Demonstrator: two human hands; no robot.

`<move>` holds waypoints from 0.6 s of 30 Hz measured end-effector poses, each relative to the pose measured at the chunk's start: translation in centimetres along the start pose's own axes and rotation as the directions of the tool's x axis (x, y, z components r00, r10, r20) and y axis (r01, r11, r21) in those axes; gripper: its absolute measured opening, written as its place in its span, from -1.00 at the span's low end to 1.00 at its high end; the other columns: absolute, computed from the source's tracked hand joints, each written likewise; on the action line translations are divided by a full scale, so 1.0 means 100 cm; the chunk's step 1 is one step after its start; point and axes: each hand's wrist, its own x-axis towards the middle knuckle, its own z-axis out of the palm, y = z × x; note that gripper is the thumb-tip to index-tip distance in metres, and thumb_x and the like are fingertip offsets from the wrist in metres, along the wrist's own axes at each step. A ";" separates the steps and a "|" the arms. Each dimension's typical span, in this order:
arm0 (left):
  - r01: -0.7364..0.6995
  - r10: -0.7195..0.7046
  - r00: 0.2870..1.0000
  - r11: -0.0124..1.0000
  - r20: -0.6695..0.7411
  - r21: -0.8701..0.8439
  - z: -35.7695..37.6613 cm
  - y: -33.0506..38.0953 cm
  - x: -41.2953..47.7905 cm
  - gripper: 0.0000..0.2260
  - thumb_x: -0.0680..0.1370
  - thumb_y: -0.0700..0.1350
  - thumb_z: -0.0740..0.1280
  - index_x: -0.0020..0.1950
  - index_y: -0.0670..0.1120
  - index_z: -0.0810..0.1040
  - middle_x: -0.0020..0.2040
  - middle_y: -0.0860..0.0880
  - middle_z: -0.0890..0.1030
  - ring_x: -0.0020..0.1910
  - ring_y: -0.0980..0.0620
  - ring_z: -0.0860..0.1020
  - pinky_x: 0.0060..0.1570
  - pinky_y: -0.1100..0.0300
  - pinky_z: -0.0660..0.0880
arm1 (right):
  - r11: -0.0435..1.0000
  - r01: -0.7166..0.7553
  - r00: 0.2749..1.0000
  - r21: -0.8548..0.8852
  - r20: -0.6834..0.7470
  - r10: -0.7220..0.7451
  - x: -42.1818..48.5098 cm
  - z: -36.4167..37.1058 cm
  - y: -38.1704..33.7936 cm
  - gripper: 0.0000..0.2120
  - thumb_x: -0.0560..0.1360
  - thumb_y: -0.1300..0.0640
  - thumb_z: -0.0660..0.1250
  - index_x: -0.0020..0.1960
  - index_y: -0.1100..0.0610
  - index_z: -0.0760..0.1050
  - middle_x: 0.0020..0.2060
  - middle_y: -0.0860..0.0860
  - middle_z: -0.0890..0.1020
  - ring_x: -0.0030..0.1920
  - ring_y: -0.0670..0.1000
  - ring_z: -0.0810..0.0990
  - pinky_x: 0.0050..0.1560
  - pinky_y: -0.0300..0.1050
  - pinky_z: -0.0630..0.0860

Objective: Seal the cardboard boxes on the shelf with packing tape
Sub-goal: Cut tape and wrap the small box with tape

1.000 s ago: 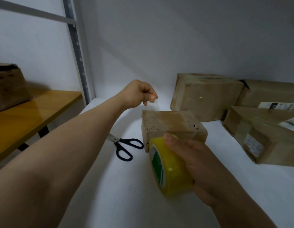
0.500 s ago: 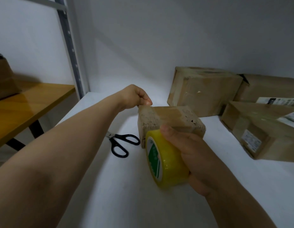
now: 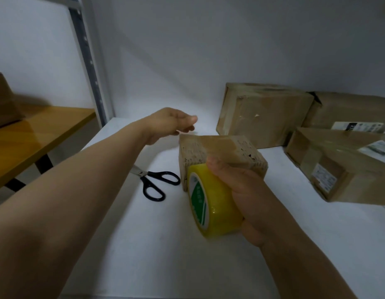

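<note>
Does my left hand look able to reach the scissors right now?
Probably yes. The left hand looks free, and the scissors lie uncovered on the shelf beside that forearm, left of the small box; only the blade tips hide behind the arm.

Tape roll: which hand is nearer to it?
Right. The right hand grips the tape roll; the left hand hovers beyond it, by the far left corner of the small box.
</note>
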 end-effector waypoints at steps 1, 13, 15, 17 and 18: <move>0.008 -0.011 0.997 0.999 0.079 0.041 0.001 0.007 -0.005 -0.38 0.47 0.26 0.43 0.45 0.00 0.50 0.29 0.07 0.60 0.29 0.09 0.53 0.33 0.15 0.42 | 1.000 0.003 1.000 0.012 -0.006 -0.003 0.001 0.000 0.001 -0.85 0.27 -0.29 0.35 -0.29 -0.31 0.67 -0.14 -0.08 0.75 -0.07 0.02 0.74 0.16 0.21 0.62; -0.016 0.047 0.976 0.989 0.214 -0.144 0.028 -0.007 -0.050 -0.34 0.54 0.16 0.39 0.59 0.05 0.25 0.38 -0.02 0.51 0.28 0.06 0.56 0.37 0.09 0.46 | 0.988 0.021 0.996 0.150 -0.088 -0.008 0.003 0.000 0.012 -0.64 0.46 -0.24 0.41 0.21 -0.20 0.48 0.13 0.02 0.66 0.12 0.16 0.65 0.20 0.28 0.57; -0.014 0.099 0.948 0.963 0.303 -0.270 0.027 -0.020 -0.056 -0.13 0.44 0.13 0.53 0.63 0.07 0.13 0.43 -0.06 0.44 0.33 0.01 0.54 0.36 0.08 0.47 | 0.986 0.041 0.995 0.159 -0.097 -0.026 0.004 0.000 0.012 -0.61 0.46 -0.24 0.41 0.25 -0.21 0.49 0.12 0.01 0.67 0.12 0.16 0.66 0.19 0.29 0.57; 0.020 0.126 0.922 0.929 0.367 -0.370 0.024 -0.029 -0.061 0.13 0.23 0.11 0.68 0.64 0.08 0.07 0.47 -0.08 0.38 0.36 -0.04 0.52 0.26 0.08 0.53 | 0.984 0.045 0.995 0.171 -0.099 -0.029 0.004 0.000 0.012 -0.64 0.48 -0.22 0.40 0.24 -0.21 0.49 0.11 0.01 0.66 0.11 0.15 0.66 0.17 0.28 0.58; 0.023 0.138 0.915 0.920 0.380 -0.390 0.024 -0.032 -0.062 0.19 0.18 0.11 0.70 0.64 0.09 0.06 0.48 -0.08 0.36 0.37 -0.06 0.51 0.23 0.07 0.54 | 0.983 0.047 0.995 0.175 -0.098 -0.030 0.003 0.000 0.012 -0.67 0.49 -0.22 0.39 0.22 -0.22 0.48 0.11 0.02 0.66 0.10 0.15 0.66 0.16 0.28 0.59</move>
